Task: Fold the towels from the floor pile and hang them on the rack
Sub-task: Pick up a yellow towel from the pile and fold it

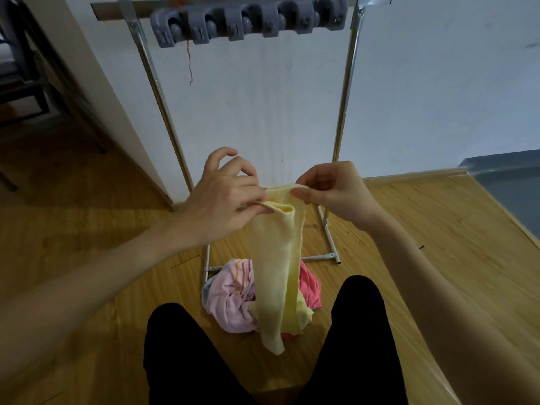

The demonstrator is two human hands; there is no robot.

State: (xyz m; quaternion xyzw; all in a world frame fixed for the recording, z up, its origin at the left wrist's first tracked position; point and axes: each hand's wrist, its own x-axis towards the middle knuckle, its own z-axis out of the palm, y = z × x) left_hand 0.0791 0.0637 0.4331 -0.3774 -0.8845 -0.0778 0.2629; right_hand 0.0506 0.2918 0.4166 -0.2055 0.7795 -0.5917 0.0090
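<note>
I have both hands up in front of me, holding a pale yellow towel (pixel 276 258) by its top edge. My left hand (pixel 222 200) pinches the near corner between thumb and forefinger, with the other fingers curled loosely above and clear of the cloth. My right hand (pixel 333 191) pinches the far edge at about one o'clock from the left, thumb and fingertips closed narrowly on the fabric. The two hands sit just beside each other, and the towel hangs down from them in a long, narrow drape toward six o'clock, doubled lengthwise as far as I can tell, though the folds blur together lower down.

Its lower end falls over the floor pile (pixel 233 299), which lies between my knees (pixel 187 352) on the wooden floor (pixel 87 229). In the pile I see a pink towel with orange stripes at about nine o'clock from the hanging end and a deeper red-pink piece (pixel 309 287) at three o'clock.

The rack (pixel 163 106) stands at twelve o'clock against the white wall (pixel 263 112), two metal uprights rising from a base frame on the floor. A grey clip holder (pixel 248 21) is fixed across the top.
</note>
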